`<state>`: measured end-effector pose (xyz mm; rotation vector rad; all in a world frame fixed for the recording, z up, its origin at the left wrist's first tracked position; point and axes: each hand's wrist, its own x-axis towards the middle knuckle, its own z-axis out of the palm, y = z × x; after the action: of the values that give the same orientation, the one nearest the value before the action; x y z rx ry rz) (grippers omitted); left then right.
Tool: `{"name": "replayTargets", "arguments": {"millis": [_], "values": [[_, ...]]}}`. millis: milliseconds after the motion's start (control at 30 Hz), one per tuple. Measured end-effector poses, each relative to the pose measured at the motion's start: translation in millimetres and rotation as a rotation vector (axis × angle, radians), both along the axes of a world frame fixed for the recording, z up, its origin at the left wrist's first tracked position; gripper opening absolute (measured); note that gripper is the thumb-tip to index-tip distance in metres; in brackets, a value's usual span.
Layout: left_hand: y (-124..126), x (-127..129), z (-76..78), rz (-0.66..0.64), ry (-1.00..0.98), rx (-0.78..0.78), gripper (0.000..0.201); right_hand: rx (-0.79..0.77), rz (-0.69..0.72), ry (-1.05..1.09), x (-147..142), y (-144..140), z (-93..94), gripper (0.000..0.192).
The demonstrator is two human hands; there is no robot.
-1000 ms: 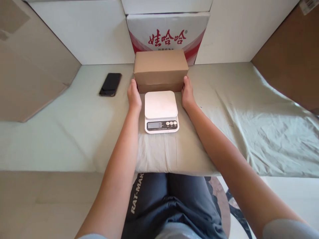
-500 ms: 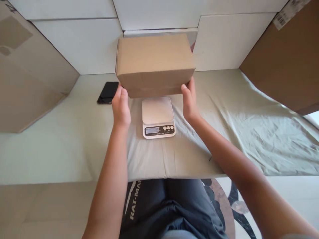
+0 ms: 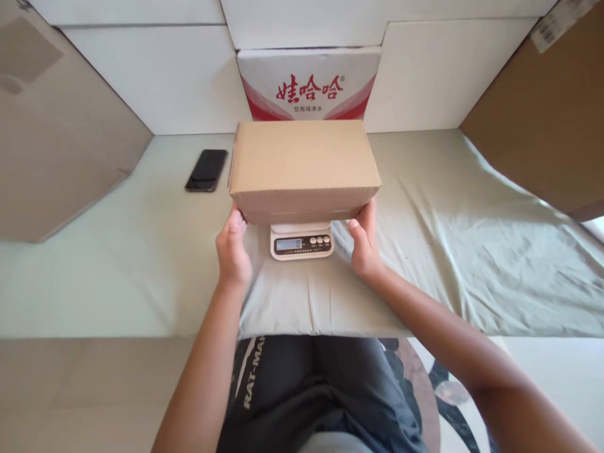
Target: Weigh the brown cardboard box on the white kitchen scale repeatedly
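Oblong brown cardboard box [image 3: 306, 157] gripped between both bare hands, directly over a small white plastic weighing scale [image 3: 302, 244]. Long side set crosswise, broad plain top and near face in view. Most of the scale's platform hidden beneath, with only a thin near strip showing. Resting on the platform or held just clear of it: cannot tell.

Left hand [image 3: 233, 248] curled around the lower left end of the box, thumb by the near corner, other fingers largely out of sight. Right hand [image 3: 365, 245] cupping the lower right end, thumb raised near the bottom edge, fingers against the end. Hands well apart, box between.

On the scale's front: small grey display [image 3: 289, 245], apparently reading 0, and three round white buttons [image 3: 319, 240] to its right.

Black rectangular phone [image 3: 206, 170] flat on the pale green cloth [image 3: 141, 270], near the box's left end. Behind the box: white carton with red lettering [image 3: 309, 88]. Farther out, large brown cartons at the left [image 3: 66, 126] and right [image 3: 542, 119]. Below the cloth's edge: dark trousers [image 3: 302, 390] with pale lettering.
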<state>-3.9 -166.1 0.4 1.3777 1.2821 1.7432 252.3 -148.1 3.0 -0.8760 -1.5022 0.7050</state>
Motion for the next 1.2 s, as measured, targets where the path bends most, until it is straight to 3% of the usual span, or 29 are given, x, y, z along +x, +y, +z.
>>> {"name": "replayTargets", "arguments": {"millis": [167,500,700,867,1200], "values": [[-0.9,-1.0,-8.5,0.0,-0.006,-0.04,0.081,-0.018,-0.024,0.035,3.3,1.0,-1.0,0.063],[-1.9,1.5,-9.8,0.062,0.033,-0.05,0.073,-0.099,-0.018,0.132,-2.8,-2.7,7.6,0.064],[0.4,0.6,-9.9,0.067,0.012,-0.021,0.076,-0.104,-0.01,0.174,0.3,3.7,-0.6,0.067],[7.9,-9.3,-14.9,0.156,-0.021,0.031,0.071,-0.162,-0.08,0.305,11.5,15.9,-8.3,0.066],[16.5,-20.4,-24.5,0.16,-0.006,0.02,0.072,-0.269,-0.159,0.463,19.7,31.4,-11.3,0.057]]}}
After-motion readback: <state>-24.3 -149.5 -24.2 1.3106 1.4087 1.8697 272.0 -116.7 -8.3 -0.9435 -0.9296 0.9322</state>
